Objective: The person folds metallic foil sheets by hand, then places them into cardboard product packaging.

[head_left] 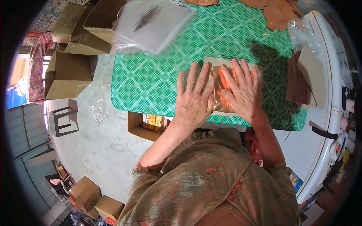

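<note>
Both of my hands lie palm down on a flat, shiny reddish-brown sheet (218,80) that seems to be in clear plastic, near the front edge of the table. My left hand (194,98) has its fingers spread over the left side of the sheet. Across the right part rests my right hand (241,89), fingers stretched out and a little apart. Under the sheet a beige board (215,61) shows at the far edge and to the right. The hands cover much of the sheet, so its full outline is hidden.
A stack of clear plastic bags (158,26) overhangs the table's far left. Brown leather-like pieces (279,15) lie at the back right, dark brown sheets (298,81) at the right. Open cardboard boxes (69,71) and a grey stool (63,118) stand left; another box (147,126) sits below.
</note>
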### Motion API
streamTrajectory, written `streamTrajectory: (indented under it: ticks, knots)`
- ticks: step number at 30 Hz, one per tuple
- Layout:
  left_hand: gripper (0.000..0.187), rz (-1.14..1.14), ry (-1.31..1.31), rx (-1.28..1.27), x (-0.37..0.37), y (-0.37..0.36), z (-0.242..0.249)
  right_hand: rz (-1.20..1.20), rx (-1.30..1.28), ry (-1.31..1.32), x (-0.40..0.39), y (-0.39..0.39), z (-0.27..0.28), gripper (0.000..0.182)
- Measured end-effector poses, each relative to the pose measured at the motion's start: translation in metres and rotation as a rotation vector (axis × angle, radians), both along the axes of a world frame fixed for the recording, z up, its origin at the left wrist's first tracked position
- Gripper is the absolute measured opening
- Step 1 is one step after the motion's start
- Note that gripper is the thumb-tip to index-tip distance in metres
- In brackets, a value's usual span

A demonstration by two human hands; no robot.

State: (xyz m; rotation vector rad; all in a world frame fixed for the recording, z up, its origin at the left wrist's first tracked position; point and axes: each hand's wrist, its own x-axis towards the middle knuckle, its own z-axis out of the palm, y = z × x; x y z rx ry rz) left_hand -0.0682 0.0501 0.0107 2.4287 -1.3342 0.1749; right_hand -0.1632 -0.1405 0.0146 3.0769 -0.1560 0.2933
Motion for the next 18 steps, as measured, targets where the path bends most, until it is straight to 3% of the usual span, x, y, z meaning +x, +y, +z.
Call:
streamTrajectory:
  ticks: [10, 18]
  knots:
    - [0.056, -0.107, 0.068, 0.051, 0.013, 0.001, 0.002, -0.005, -0.016, 0.011, 0.000, 0.002, 0.003, 0.071]
    - [0.060, -0.015, -0.066, 0.062, -0.003, 0.008, 0.000, 0.002, 0.026, -0.005, 0.001, 0.002, 0.003, 0.069]
